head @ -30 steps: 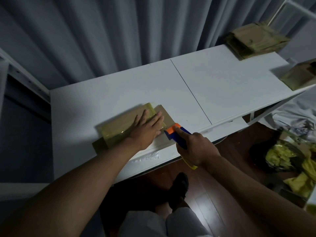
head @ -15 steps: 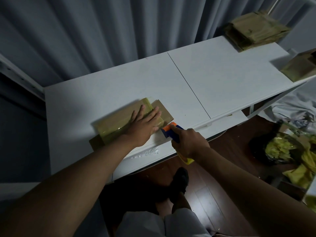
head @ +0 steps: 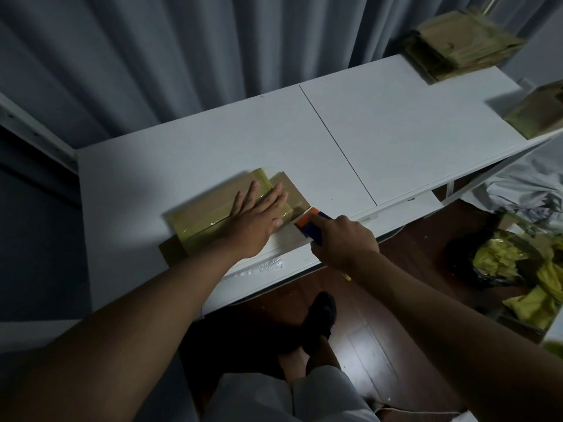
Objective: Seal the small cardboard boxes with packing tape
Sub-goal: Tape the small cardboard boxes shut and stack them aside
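A flat cardboard box (head: 201, 210) with glossy yellowish tape on its top lies on the white table (head: 182, 156) near the front edge. My left hand (head: 259, 214) presses flat on the box's right half, fingers straight and spread. My right hand (head: 341, 242) grips an orange and blue tape dispenser (head: 310, 224) right at the box's near right corner. A strip of tape appears to run from the dispenser to the box.
A stack of flattened cardboard boxes (head: 460, 53) sits at the table's far right corner, and another box (head: 539, 112) at the right edge. Grey curtains hang behind. Yellow bags (head: 518, 269) lie on the wooden floor at right. My foot (head: 323, 312) shows under the table.
My right hand with the dispenser moved slightly left, closer to the box corner. My left hand stayed pressed on the box. The view shifted a little.
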